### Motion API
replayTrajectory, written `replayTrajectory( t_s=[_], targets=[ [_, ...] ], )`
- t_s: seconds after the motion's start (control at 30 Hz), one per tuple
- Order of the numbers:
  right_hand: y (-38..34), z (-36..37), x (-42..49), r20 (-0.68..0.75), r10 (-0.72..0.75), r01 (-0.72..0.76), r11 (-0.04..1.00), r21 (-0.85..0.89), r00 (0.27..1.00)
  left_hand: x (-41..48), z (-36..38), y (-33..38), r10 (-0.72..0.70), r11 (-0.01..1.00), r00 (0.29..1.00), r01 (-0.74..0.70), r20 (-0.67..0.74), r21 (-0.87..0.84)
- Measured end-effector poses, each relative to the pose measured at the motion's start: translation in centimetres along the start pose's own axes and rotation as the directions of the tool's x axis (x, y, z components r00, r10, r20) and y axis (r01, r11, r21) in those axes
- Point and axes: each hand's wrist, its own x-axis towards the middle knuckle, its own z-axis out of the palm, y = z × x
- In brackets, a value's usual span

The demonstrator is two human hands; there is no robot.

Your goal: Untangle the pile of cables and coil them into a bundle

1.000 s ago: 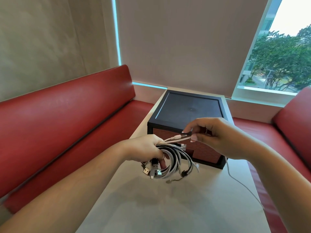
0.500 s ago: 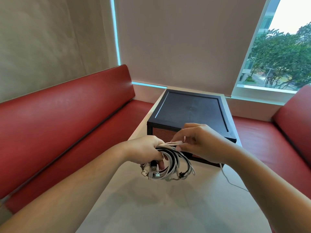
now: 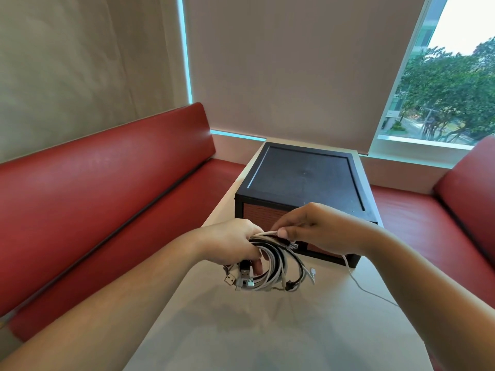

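In front of the box (image 3: 302, 180), we are gripping coiled cables (image 3: 277, 266) in our left hand (image 3: 230, 245) and pinching a white cable (image 3: 265, 233) with our right hand (image 3: 321, 228).

A red padded bench (image 3: 107, 188) is seen left of the left hand (image 3: 230, 245); another red seat (image 3: 468, 188) is glimpsed right of the right hand (image 3: 316, 228). A pale table (image 3: 267, 330) is spread beneath both, a black box (image 3: 302, 178) set just behind. Above, a blind (image 3: 294, 62) is drawn, and daylight is admitted through the window (image 3: 450, 89) up right.

A pale table (image 3: 267, 330) bears a black box (image 3: 302, 180) and a trailing white cable (image 3: 360, 287).
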Motion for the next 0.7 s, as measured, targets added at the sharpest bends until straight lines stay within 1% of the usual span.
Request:
replayTrajectory(
  t_s=[0.1,0.23,0.5,0.63,0.7],
  targets=[
    [-0.2,-0.3,-0.2,0.030,-0.023,0.024,1.000,-0.007,0.999,-0.1,0.1,0.2,0.001,1.000,1.000,-0.001,-0.005,0.002],
    [-0.5,-0.7,-0.2,0.015,-0.027,0.027,0.999,-0.040,1.000,-0.3,0.4,0.5,0.018,0.999,1.000,-0.018,0.002,0.040],
    [-0.5,0.0,-0.1,-0.147,-0.057,0.028,0.980,-0.195,0.988,-0.7,0.1,0.8,0.050,0.997,0.999,-0.051,0.015,0.052],
    [-0.4,0.3,-0.4,-0.102,-0.057,0.038,0.983,-0.178,0.993,-0.9,-0.2,0.5,0.077,0.996,0.997,-0.077,0.015,0.040],
    [-0.4,0.5,-0.3,-0.121,-0.065,0.040,0.979,-0.198,0.991,-0.9,-0.2,0.6,0.090,0.996,0.996,-0.091,0.013,0.024]
  ],
)
